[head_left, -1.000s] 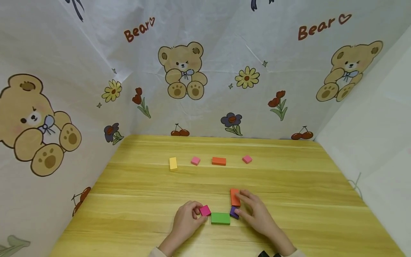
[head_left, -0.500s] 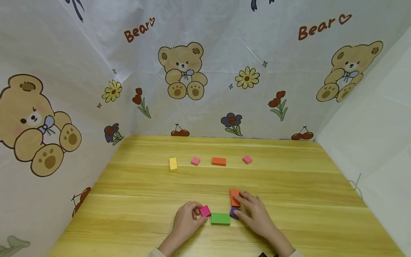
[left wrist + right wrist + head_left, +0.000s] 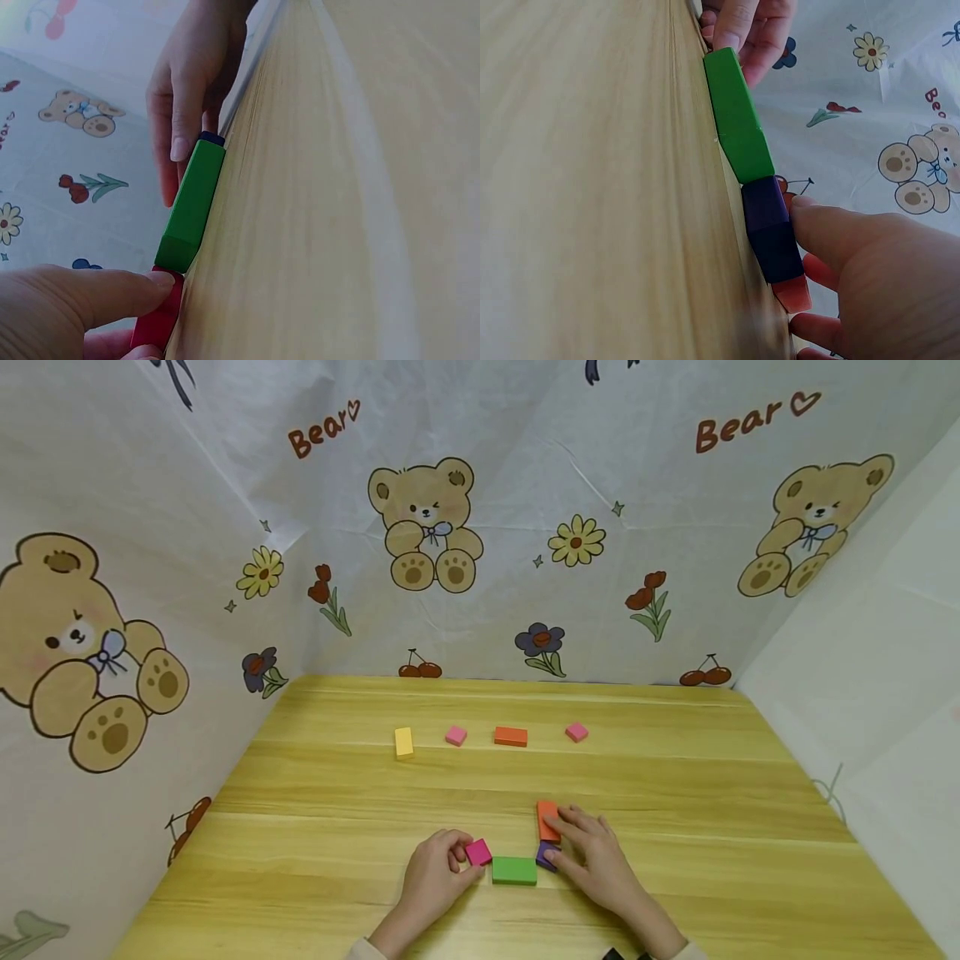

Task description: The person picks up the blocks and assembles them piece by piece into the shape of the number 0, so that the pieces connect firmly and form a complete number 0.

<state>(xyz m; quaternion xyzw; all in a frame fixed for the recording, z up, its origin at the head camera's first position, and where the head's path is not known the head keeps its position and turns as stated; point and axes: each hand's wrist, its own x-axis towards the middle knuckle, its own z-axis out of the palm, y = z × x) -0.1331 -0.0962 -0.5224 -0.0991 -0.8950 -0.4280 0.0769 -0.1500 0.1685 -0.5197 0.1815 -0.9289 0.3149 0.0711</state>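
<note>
My left hand pinches a magenta block between thumb and fingers; in the left wrist view the thumb lies on this block. Its corner meets the left end of a green block lying flat on the table. At the green block's right end sits a small purple block, set at an angle. An orange block extends away from it. My right hand touches the purple block with its thumb and rests its index fingertip on the orange block, fingers loosely bent.
Farther back on the wooden table lie a yellow block, a pink block, an orange-red block and another pink block. Bear-printed sheeting rises behind the table. A black object shows at the bottom edge.
Over the last second the right hand's fingers shift very slightly on the orange and purple blocks. The left hand and the other blocks stay where they were.
</note>
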